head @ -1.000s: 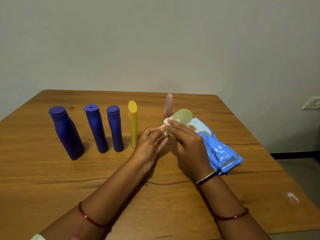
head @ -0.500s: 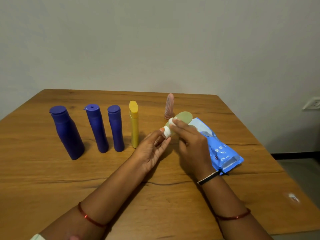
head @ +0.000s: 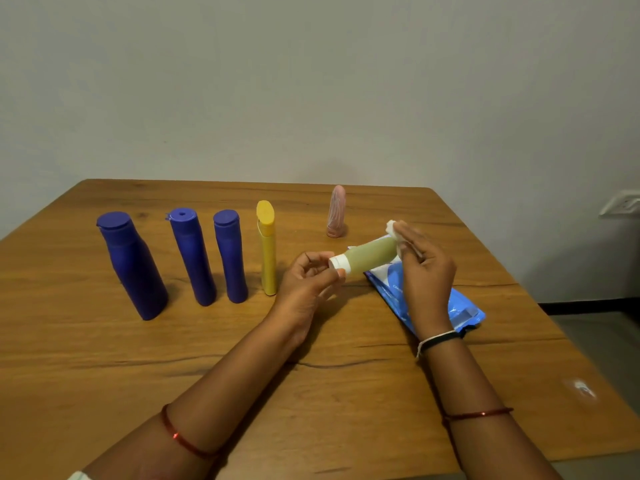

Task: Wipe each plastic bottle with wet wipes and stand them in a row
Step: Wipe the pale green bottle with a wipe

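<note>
A pale green bottle with a white cap lies almost level in the air above the table. My left hand pinches its capped end. My right hand presses a white wet wipe against its far end. Three dark blue bottles and a yellow bottle stand in a row to the left. A pink bottle stands alone farther back.
The blue wet wipes pack lies flat under my right hand, near the right side of the wooden table. A plain wall rises behind the table, with a socket at the right.
The green bottle has swung from pointing its base at me to lying sideways. My right hand slid the wipe from the cap end to the base end.
</note>
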Demonstrator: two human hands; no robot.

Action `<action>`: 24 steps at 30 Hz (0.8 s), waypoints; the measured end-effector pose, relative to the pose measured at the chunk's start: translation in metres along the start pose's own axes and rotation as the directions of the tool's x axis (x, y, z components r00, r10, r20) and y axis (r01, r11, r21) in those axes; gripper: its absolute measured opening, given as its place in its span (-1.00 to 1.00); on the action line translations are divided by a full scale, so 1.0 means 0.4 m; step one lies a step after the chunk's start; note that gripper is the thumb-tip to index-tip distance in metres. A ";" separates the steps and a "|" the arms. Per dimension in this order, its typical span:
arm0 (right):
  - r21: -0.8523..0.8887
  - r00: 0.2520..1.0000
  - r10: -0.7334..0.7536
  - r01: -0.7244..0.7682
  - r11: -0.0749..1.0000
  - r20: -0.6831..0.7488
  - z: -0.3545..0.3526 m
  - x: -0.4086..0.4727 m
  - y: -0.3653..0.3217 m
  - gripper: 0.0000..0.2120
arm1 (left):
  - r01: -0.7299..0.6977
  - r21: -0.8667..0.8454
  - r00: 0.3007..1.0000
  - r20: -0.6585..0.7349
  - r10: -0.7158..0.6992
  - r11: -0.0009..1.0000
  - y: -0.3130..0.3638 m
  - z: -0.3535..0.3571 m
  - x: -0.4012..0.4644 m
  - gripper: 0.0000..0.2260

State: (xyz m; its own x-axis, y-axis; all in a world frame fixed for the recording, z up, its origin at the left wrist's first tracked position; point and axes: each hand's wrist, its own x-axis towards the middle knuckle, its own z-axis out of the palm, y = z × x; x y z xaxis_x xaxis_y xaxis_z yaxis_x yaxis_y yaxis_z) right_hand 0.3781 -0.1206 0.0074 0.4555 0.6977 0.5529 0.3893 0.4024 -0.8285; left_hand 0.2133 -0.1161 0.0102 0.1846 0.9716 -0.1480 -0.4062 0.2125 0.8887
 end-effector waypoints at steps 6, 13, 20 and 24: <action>0.286 0.967 0.249 -0.253 0.924 0.050 0.005 -0.009 -0.012 -0.76 | -0.168 0.167 0.983 -0.042 0.178 0.971 0.004 -0.008 -0.006 -0.67; 0.294 0.970 0.236 -0.240 0.925 0.049 0.006 -0.012 -0.018 -0.72 | 0.000 0.003 0.996 -0.091 0.000 1.000 -0.009 -0.008 -0.006 -0.78; 0.219 0.990 0.107 -0.126 0.968 0.095 0.003 -0.011 -0.027 -0.69 | 0.179 -0.184 0.979 -0.065 -0.194 0.967 -0.003 -0.012 0.012 -0.85; 0.103 0.992 0.091 -0.100 0.990 0.088 0.002 -0.009 -0.022 -0.66 | 0.149 -0.143 0.988 -0.018 -0.153 0.979 -0.001 -0.011 0.006 -0.81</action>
State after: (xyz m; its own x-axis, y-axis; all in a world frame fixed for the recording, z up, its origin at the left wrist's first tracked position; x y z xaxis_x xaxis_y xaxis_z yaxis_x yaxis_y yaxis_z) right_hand 0.3723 -0.1262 0.0125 0.4173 0.7808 0.4651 0.2572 0.3894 -0.8844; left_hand 0.2100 -0.1133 0.0076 0.2282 0.9295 -0.2898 -0.4981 0.3671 0.7856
